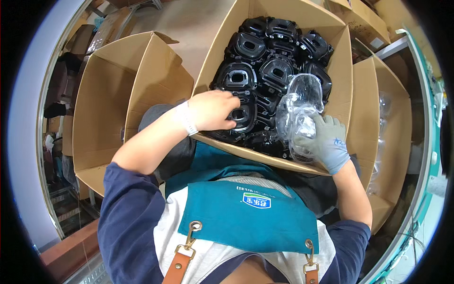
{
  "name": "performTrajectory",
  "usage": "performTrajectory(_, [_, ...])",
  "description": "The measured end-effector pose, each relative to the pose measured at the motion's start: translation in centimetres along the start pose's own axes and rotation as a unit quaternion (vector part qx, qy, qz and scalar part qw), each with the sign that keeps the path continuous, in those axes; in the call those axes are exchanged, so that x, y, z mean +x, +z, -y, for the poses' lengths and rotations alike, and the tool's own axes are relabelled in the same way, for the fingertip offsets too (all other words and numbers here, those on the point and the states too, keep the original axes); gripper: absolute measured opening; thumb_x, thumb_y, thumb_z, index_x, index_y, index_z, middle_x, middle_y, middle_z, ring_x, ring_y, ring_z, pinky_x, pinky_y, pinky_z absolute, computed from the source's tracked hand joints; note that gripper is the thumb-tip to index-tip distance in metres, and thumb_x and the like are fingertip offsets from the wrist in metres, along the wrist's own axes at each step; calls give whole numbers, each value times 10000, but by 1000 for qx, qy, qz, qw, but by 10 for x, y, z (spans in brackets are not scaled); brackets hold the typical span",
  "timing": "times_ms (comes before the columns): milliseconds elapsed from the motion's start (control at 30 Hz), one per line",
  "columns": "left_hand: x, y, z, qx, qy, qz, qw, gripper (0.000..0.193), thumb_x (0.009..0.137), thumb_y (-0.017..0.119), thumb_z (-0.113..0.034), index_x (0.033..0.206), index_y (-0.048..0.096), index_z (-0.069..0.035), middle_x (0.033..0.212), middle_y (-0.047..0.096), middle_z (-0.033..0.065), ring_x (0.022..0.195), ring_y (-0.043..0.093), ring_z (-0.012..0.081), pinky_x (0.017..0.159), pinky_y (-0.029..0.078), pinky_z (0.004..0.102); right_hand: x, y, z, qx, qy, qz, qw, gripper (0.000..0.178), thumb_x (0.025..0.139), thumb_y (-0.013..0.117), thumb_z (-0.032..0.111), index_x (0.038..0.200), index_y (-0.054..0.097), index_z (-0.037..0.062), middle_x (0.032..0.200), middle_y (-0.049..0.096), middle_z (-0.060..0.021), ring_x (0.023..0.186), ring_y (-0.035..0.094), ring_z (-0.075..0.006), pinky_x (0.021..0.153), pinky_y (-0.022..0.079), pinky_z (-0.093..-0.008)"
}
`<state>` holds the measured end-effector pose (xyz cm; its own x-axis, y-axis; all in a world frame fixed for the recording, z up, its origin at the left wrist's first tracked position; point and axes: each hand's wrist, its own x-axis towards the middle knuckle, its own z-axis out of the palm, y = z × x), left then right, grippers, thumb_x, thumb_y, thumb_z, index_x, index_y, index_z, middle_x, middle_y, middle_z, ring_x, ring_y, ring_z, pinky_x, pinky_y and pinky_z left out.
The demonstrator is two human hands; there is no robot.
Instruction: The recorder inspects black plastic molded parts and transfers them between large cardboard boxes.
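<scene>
Black plastic housings with oval openings fill a large cardboard box in front of me. My left hand, bare with a white band at the wrist, reaches over the box's left side. Its bent fingers and thumb grip the left edge of a near black housing; the fingertips are partly hidden. My right hand, in a grey glove, is closed on several clear plastic covers above the housings at the box's near right. The covers overlap, and some housings show through them.
An open cardboard box stands at the left. Another open box at the right holds clear plastic pieces along its inside. More cartons are at the far right. The main box's near edge lies close to my teal apron.
</scene>
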<state>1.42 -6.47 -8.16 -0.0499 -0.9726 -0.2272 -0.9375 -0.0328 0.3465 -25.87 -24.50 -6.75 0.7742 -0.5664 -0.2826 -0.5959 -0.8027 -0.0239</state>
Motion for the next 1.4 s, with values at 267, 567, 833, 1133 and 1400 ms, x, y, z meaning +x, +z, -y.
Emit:
performTrajectory(267, [72,17,33,65,-63,-15,996,537,750,710,-355,1112,552,9,1051,610,210,1031,582,361,901,477,407,-35,-57,-16,560,-114,-135,809,512,806,646,472,1034,629,15,738,585,-96,710,585,-240,663,471,-344])
performTrajectory(567, [101,18,28,44,-155,72,984,540,803,644,-337,1162,455,19,949,639,286,905,631,417,818,498,442,-40,-13,44,647,-463,90,600,512,780,647,358,1108,613,-34,955,658,-166,847,614,-314,758,487,-375])
performTrajectory(833, [39,-27,44,-890,-61,-34,451,397,978,408,-289,1257,545,-42,1045,666,176,865,676,295,767,582,409,-63,-67,69,550,-354,288,699,1021,678,788,342,1442,231,-43,1411,383,-239,1341,350,-354,1096,306,-407])
performTrajectory(1133, [16,-8,-6,-958,184,21,220,570,931,489,-215,1401,310,53,1401,363,310,1209,501,410,952,495,451,-27,-78,42,429,-409,-259,763,1163,354,921,510,1301,481,-2,1297,462,-216,1217,461,-345,996,388,-445])
performTrajectory(1400, [14,-41,-75,-928,188,31,319,770,848,607,-312,1432,266,56,1409,424,173,1381,282,348,1151,206,481,37,-12,64,940,-144,-6,311,661,932,409,598,1356,469,94,1313,540,-97,1137,543,-224,1004,434,-356])
